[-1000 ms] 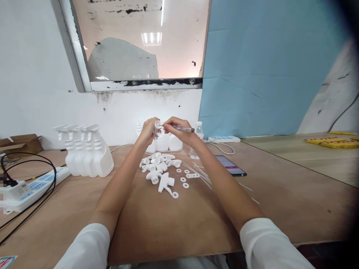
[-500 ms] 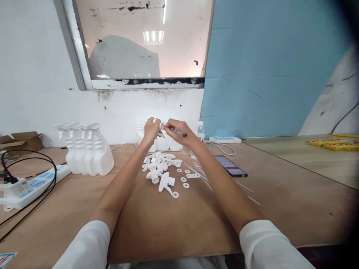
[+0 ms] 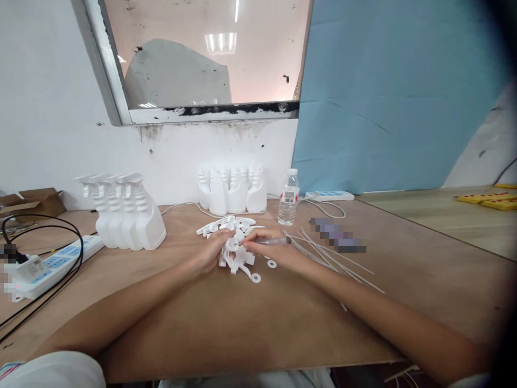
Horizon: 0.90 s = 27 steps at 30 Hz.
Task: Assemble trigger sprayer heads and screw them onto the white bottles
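Note:
My left hand is closed around a white trigger spray head, its round cap opening turned toward me. In my right hand is a clear pen, gripped near its tip, which meets the cap opening. I cannot make out what exactly the tip touches inside. Both hands are low over the table, just above a loose spray head. Behind them lies a pile of white spray heads, partly hidden by my fingers. White ring washers lie close by on the table.
Thin white tubes and a blurred phone lie to the right. A water bottle and white bottles stand at the back. Bottles with spray heads, a power strip and black cables are on the left.
Both hands have come down and nearer, from in front of the back bottles to just over the spray heads. The spray head and pen have moved with them; the back bottles are now uncovered.

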{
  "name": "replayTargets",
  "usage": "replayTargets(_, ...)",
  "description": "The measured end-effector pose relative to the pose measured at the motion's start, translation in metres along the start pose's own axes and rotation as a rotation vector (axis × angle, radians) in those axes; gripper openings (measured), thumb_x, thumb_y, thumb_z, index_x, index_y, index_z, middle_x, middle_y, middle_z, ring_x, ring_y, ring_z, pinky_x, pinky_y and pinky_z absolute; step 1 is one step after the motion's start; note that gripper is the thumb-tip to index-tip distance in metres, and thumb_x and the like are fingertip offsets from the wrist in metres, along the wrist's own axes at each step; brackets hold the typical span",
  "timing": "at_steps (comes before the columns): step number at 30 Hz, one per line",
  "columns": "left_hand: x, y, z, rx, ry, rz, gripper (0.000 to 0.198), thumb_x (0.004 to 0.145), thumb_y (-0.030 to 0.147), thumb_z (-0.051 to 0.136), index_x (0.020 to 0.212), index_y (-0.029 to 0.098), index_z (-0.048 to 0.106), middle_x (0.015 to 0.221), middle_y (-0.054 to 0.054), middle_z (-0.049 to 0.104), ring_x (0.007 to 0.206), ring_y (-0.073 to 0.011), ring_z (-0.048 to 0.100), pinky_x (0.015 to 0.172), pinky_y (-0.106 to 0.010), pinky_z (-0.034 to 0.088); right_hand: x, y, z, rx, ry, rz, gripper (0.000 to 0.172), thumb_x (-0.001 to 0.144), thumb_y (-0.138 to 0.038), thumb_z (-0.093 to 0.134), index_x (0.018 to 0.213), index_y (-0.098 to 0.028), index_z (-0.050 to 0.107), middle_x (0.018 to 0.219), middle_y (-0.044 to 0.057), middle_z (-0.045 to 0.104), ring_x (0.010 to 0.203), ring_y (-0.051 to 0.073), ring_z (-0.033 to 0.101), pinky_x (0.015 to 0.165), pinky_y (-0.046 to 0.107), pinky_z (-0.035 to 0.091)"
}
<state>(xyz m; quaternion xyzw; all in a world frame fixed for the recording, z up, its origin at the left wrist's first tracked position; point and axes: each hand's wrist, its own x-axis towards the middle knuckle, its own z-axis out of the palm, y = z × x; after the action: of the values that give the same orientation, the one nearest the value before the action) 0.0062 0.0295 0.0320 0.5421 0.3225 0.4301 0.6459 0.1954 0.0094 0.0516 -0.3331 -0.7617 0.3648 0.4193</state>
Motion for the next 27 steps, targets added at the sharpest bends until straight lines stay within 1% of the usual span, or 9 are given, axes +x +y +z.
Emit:
replayTargets(4, -0.006, -0.025, -0.005, -0.028, -0.008, 0.084, 0.04, 0.082, 0.051, 0.063, 0.068, 0.016, 0.052, 0.046, -0.001, 0.056, 0.037, -0.0112, 0.047, 0.039, -0.022, 0.04, -0.016, 0.014, 0.016, -0.16, 0.078, -0.219, 0.014, 0.09, -0.031, 0.061, 0.091, -0.018, 0.069, 0.088, 0.005, 0.07, 0.08, 0.017, 0.063, 0.073, 0.03, 0.049)
replayTargets(9, -0.003, -0.034, -0.005, -0.004, 0.046, 0.154, 0.036, 0.082, 0.051, 0.065, 0.08, 0.02, 0.048, 0.047, 0.004, 0.057, 0.036, -0.0122, 0.048, 0.037, -0.021, 0.039, -0.02, 0.027, 0.014, -0.573, 0.113, -0.642, 0.001, 0.09, -0.019, 0.059, 0.09, -0.018, 0.06, 0.079, 0.003, 0.065, 0.07, 0.015, 0.057, 0.064, 0.028, 0.046)
replayTargets(12, -0.004, -0.034, -0.005, 0.077, 0.079, 0.184, 0.036, 0.084, 0.053, 0.063, 0.084, 0.021, 0.046, 0.049, 0.005, 0.059, 0.034, -0.0117, 0.048, 0.036, -0.02, 0.038, -0.018, 0.03, 0.014, -0.831, 0.141, -0.889, 0.008, 0.089, -0.012, 0.057, 0.083, -0.017, 0.055, 0.075, 0.005, 0.063, 0.067, 0.016, 0.054, 0.059, 0.029, 0.042)
replayTargets(14, -0.005, -0.034, -0.006, 0.118, 0.103, 0.227, 0.035, 0.085, 0.053, 0.06, 0.087, 0.022, 0.045, 0.05, 0.006, 0.059, 0.034, -0.0115, 0.049, 0.035, -0.019, 0.038, -0.016, 0.03, 0.019, -0.939, 0.158, -0.94, 0.015, 0.087, -0.008, 0.054, 0.077, -0.018, 0.051, 0.069, 0.004, 0.059, 0.062, 0.016, 0.051, 0.055, 0.029, 0.038)
replayTargets(16, -0.006, -0.034, -0.006, 0.141, 0.129, 0.27, 0.036, 0.086, 0.054, 0.06, 0.087, 0.022, 0.042, 0.051, 0.007, 0.058, 0.036, -0.0113, 0.051, 0.036, -0.019, 0.04, -0.016, 0.029, 0.025, -0.927, 0.145, -0.906, 0.019, 0.086, -0.006, 0.051, 0.073, -0.02, 0.047, 0.066, 0.002, 0.056, 0.059, 0.015, 0.048, 0.053, 0.029, 0.035)
replayTargets(18, -0.007, -0.033, -0.007, 0.154, 0.147, 0.292, 0.038, 0.084, 0.054, 0.061, 0.086, 0.022, 0.041, 0.051, 0.008, 0.057, 0.037, -0.0104, 0.051, 0.037, -0.018, 0.041, -0.016, 0.029, 0.029, -0.766, 0.124, -0.771, 0.02, 0.088, -0.01, 0.048, 0.072, -0.02, 0.045, 0.064, 0.001, 0.054, 0.056, 0.013, 0.047, 0.054, 0.028, 0.035)
replayTargets(22, -0.01, -0.029, -0.005, 0.156, 0.12, 0.235, 0.038, 0.082, 0.054, 0.061, 0.087, 0.022, 0.042, 0.048, 0.008, 0.056, 0.032, -0.0095, 0.046, 0.034, -0.017, 0.036, -0.017, 0.025, 0.029, -0.149, 0.02, -0.214, 0.024, 0.093, -0.029, 0.052, 0.072, -0.02, 0.045, 0.066, 0.0, 0.058, 0.056, 0.012, 0.053, 0.055, 0.026, 0.042)
replayTargets(24, -0.01, -0.028, -0.004, 0.16, 0.087, 0.185, 0.037, 0.083, 0.055, 0.059, 0.086, 0.021, 0.044, 0.046, 0.008, 0.055, 0.03, -0.0096, 0.042, 0.03, -0.017, 0.031, -0.018, 0.023, 0.027, 0.101, -0.062, -0.018, 0.029, 0.093, -0.038, 0.055, 0.073, -0.021, 0.043, 0.068, 0.001, 0.061, 0.057, 0.013, 0.056, 0.055, 0.026, 0.044)
replayTargets(27, -0.008, -0.028, -0.004, 0.129, 0.089, 0.164, 0.039, 0.08, 0.056, 0.061, 0.084, 0.021, 0.045, 0.045, 0.008, 0.053, 0.03, -0.009, 0.04, 0.03, -0.017, 0.027, -0.021, 0.021, 0.027, 0.139, -0.079, -0.019, 0.032, 0.092, -0.045, 0.057, 0.075, -0.021, 0.045, 0.072, 0.002, 0.062, 0.062, 0.014, 0.058, 0.059, 0.027, 0.045)
